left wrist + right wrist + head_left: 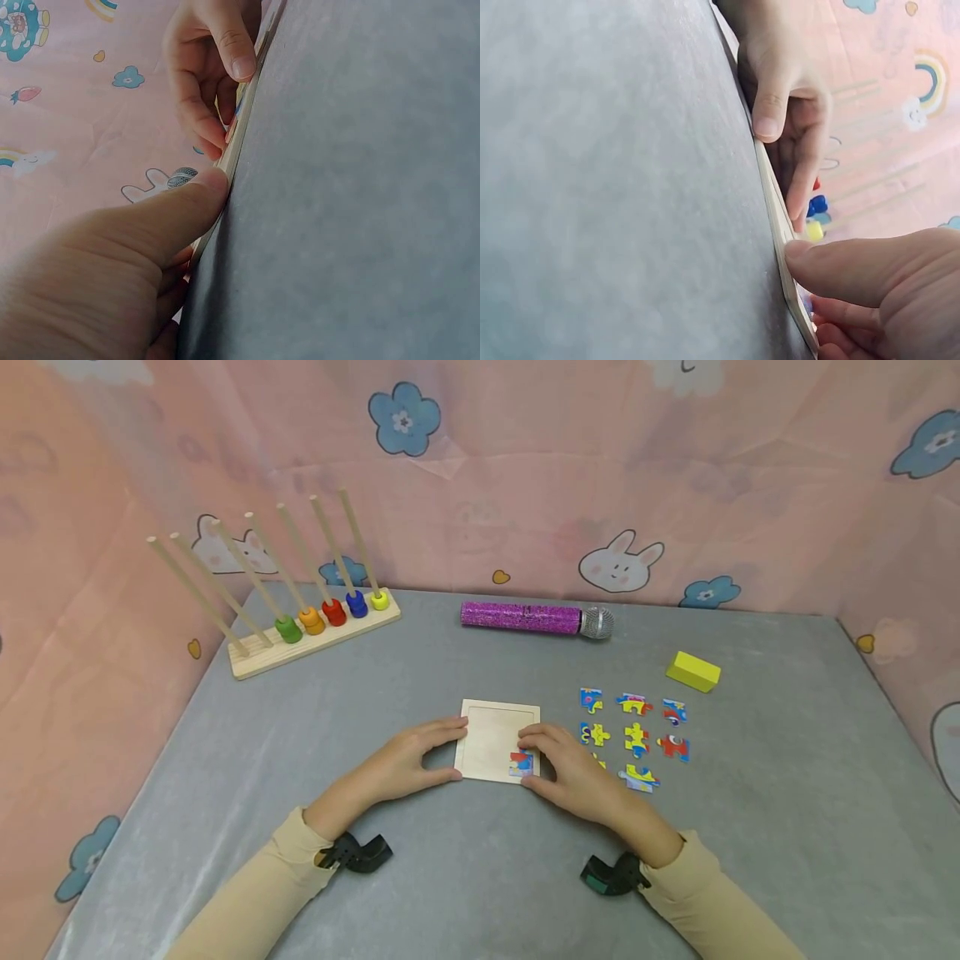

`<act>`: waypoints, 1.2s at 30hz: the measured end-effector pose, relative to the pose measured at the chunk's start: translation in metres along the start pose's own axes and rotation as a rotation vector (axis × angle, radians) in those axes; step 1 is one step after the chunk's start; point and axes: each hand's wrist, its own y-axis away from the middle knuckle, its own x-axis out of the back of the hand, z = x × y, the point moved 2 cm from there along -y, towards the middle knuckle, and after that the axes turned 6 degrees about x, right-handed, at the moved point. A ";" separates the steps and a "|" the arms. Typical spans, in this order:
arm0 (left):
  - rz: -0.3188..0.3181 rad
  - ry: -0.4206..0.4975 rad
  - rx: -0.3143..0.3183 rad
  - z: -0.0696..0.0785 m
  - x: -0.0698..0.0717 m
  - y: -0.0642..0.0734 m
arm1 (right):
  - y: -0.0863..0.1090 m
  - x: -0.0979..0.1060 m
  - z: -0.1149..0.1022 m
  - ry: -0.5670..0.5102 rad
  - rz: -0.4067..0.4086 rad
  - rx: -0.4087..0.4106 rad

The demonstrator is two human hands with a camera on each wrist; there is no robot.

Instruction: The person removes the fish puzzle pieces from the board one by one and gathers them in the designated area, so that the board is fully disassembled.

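Note:
A shallow wooden puzzle tray (487, 735) lies on the grey table between the two hands. One blue and red puzzle piece (521, 764) sits in its lower right corner. My left hand (408, 760) holds the tray's left side, thumb at the near corner and fingertips farther up that edge. On the other side, my right hand (573, 772) grips the tray, with its thumb at the near right corner and bent fingers over the right edge, above the piece. Both thumbs press the tray's thin edge in the wrist views. Loose puzzle pieces (636, 739) lie right of the right hand, some partly hidden by it.
Behind the tray lies a purple glittery microphone (521, 617). A yellow block (693, 672) rests beyond the loose pieces. At the back left stands a wooden peg rack (315, 645) with coloured beads on several upright rods. A pink patterned cloth (495, 485) hangs behind the table.

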 end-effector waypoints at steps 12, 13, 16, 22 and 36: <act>0.007 -0.013 -0.014 0.000 0.001 0.001 | -0.001 0.004 -0.007 -0.014 0.015 -0.070; 0.007 -0.014 -0.013 0.000 0.001 0.001 | -0.001 0.004 -0.008 -0.011 0.011 -0.072; 0.005 -0.016 -0.010 0.001 0.002 0.001 | -0.001 0.004 -0.008 -0.005 0.005 -0.073; 0.001 -0.010 -0.006 0.002 0.003 0.002 | -0.001 0.005 -0.010 0.014 -0.009 -0.078; 0.003 -0.016 -0.019 0.000 0.001 0.001 | 0.005 0.022 0.000 0.028 0.038 -0.068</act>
